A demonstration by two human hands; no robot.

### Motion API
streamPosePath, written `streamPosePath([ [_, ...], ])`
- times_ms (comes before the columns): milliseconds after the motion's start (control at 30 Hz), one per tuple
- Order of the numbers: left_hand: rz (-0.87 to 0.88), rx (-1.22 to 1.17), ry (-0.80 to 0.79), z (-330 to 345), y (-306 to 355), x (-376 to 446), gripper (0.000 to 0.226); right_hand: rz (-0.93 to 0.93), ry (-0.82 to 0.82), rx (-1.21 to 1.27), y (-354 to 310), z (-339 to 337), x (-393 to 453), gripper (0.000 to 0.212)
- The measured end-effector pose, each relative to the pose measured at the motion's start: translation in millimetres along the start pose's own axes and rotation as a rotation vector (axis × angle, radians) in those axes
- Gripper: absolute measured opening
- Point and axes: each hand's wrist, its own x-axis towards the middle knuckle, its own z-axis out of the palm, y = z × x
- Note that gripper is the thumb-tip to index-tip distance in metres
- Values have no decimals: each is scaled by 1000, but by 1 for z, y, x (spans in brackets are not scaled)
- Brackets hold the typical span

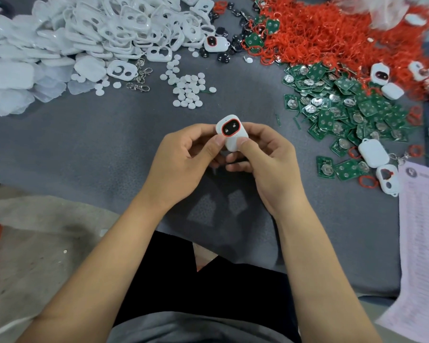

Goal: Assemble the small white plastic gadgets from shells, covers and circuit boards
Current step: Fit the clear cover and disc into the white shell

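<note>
Both hands (183, 157) (265, 157) clamped around one white gadget (232, 134), apparently fully assembled, above grey table (84, 144).

A small hand-assembly workshop: a grey cloth-covered work surface (89, 134) is heaped with bulk parts in sorted piles, white plastic covers (114, 28), red rings (332, 33), green circuit boards (344, 107), with a printed paper sheet (424, 231) at the right edge
</note>
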Motion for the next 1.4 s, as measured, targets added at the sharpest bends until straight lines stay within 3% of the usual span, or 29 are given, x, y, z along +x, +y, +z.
streamPosePath([
  [433, 16, 106, 45, 6, 3, -4, 19, 10, 63, -108, -2, 9, -1, 9],
  [767, -27, 65, 57, 4, 6, -4, 18, 78, 10, -147, -8, 13, 1, 23],
  [900, -36, 43, 15, 5, 7, -5, 16, 89, -19, -154, -11, 11, 5, 9],
  [1133, -44, 65, 15, 3, 9, -5, 11, 63, -45, -212, -9, 11, 4, 8],
  [1400, -107, 159, 125, 11, 16, -3, 17, 52, -51, -253, -6, 11, 5, 13],
])
